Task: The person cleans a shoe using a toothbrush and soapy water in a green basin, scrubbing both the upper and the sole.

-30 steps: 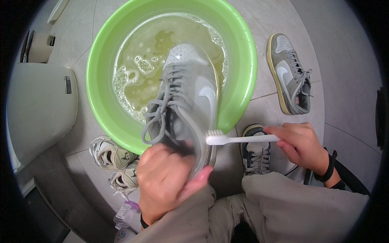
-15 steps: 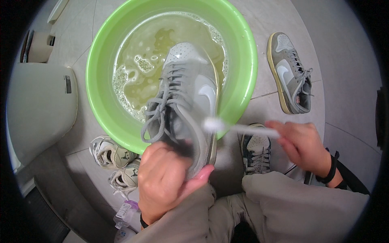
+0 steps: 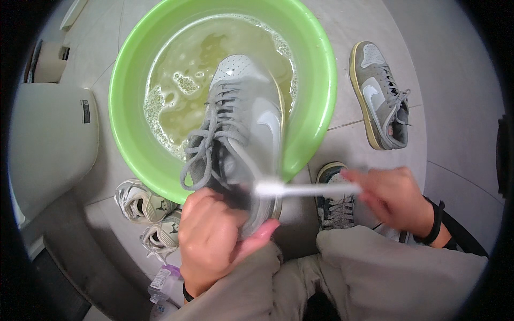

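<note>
A grey-and-white lace-up sneaker (image 3: pixel 251 107) is held with its toe pointing away, over the near part of a green basin (image 3: pixel 316 117) of cloudy, foamy water. My left hand (image 3: pixel 209 246) grips it at the heel, the fingers partly inside the opening. My right hand (image 3: pixel 393 200) is closed round the handle of a white brush (image 3: pixel 318 189), smeared by motion. The brush's head lies across the sneaker's collar near the heel; the blur hides its bristles and whether they touch. Grey laces hang loosely tied over the sneaker's left side.
A similar grey sneaker (image 3: pixel 377 99) lies on the tiled floor at the right. My worn shoe (image 3: pixel 337 203) is below the basin. Left of my legs are a pair of whitish shoes (image 3: pixel 142 203) and a bottle with a purple top (image 3: pixel 163 281). A pale rounded fixture (image 3: pixel 53 136) stands far left.
My right hand has brought the brush nearer to me and leftward, from the sneaker's side toward its heel collar. My left hand keeps its grip. The whole view has shifted slightly.
</note>
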Action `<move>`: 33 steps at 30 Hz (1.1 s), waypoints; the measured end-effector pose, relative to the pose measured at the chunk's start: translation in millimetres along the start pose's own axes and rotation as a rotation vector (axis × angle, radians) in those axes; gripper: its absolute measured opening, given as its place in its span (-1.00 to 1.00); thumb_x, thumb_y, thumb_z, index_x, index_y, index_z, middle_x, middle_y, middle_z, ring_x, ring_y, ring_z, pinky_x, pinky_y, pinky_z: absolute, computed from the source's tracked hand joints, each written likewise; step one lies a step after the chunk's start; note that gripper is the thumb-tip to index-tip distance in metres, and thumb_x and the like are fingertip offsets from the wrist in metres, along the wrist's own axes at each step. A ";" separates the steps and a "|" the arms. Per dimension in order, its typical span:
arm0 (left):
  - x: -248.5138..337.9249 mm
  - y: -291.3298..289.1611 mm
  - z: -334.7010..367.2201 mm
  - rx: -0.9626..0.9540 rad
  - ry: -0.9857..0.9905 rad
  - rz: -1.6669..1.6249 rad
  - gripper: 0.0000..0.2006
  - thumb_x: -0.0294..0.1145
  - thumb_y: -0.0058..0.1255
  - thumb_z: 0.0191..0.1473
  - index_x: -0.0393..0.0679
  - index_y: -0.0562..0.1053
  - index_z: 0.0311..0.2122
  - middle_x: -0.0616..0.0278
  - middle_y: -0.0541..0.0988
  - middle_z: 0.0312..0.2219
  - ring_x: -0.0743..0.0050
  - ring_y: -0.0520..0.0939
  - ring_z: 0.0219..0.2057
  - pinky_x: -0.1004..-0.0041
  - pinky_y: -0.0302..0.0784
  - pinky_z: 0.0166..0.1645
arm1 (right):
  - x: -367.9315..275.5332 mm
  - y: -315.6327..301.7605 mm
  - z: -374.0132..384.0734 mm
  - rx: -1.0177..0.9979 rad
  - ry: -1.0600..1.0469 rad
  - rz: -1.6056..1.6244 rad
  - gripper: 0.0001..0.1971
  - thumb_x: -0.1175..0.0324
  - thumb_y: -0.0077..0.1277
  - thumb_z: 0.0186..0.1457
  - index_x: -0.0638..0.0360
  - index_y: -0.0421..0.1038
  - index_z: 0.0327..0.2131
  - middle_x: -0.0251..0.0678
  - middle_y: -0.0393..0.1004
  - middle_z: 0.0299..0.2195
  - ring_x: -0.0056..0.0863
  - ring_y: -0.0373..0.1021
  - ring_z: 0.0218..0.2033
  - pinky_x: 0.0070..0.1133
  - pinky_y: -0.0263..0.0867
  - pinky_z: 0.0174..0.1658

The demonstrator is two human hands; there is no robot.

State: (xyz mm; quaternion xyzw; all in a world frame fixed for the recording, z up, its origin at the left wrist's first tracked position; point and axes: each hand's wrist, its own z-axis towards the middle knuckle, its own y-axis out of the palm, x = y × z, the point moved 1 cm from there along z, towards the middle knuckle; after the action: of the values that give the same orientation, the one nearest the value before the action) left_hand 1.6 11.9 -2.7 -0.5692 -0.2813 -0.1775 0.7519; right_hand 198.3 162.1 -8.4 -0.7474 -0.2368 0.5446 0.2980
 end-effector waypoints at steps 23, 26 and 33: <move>1.6 -3.3 -2.4 0.001 -0.015 0.056 -0.59 -0.26 0.30 -0.53 -0.24 0.27 -0.67 0.18 0.28 -0.73 0.21 0.33 -0.61 0.40 0.24 -0.46 | 4.0 -1.2 -3.4 0.169 0.030 -0.038 -0.68 0.39 0.00 -0.16 0.05 0.33 -0.22 -0.43 0.22 -0.73 -0.50 0.24 -0.75 -0.60 0.16 -0.70; -0.4 -2.7 -3.0 0.029 0.007 0.051 -0.59 -0.25 0.29 -0.52 -0.24 0.28 -0.67 0.19 0.27 -0.73 0.21 0.32 -0.61 0.40 0.23 -0.47 | -5.5 -3.2 -4.3 0.073 -0.031 -0.063 -0.67 0.37 0.02 -0.18 0.04 0.33 -0.22 -0.43 0.21 -0.74 -0.52 0.23 -0.76 -0.60 0.17 -0.70; -0.6 -1.4 -4.0 0.009 0.009 0.039 -0.60 -0.26 0.29 -0.52 -0.24 0.28 -0.67 0.19 0.26 -0.74 0.21 0.32 -0.60 0.40 0.23 -0.47 | -5.6 -6.5 -9.1 0.035 0.013 -0.102 -0.64 0.34 0.02 -0.16 0.03 0.32 -0.18 -0.43 0.22 -0.74 -0.52 0.23 -0.76 -0.61 0.17 -0.70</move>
State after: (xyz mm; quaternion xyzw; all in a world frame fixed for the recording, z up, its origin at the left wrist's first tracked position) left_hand 1.2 7.7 -2.9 -0.5703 -0.2675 -0.1643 0.7591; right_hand 205.1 161.2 2.0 -0.7326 -0.2630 0.5277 0.3401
